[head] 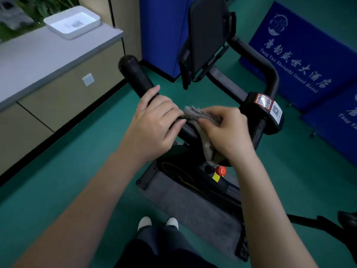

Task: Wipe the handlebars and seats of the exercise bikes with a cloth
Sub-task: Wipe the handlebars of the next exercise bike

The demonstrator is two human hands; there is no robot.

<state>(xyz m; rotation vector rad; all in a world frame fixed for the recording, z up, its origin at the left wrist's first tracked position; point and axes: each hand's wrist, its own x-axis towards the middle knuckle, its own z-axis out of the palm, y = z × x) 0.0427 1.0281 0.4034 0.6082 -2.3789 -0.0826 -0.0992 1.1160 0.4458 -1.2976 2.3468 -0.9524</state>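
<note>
A black exercise bike stands in front of me, its left handlebar [135, 74] slanting up toward the upper left. My left hand [154, 120] grips this bar at its lower part, fingers curled over it. Just to the right, my right hand [226, 130] holds a grey cloth [195, 113] wrapped round the same bar, and one end of the cloth hangs down below it. The right handlebar [258, 60] curves round behind the black console holder [206, 31]. The seat is not in view.
A grey counter [38, 55] with a white tray [73, 22] runs along the left. Blue hotel banners [301, 55] lean at the right, and a blue panel [160, 31] stands behind the bike. A grey mat [189, 207] lies under the bike on the green floor.
</note>
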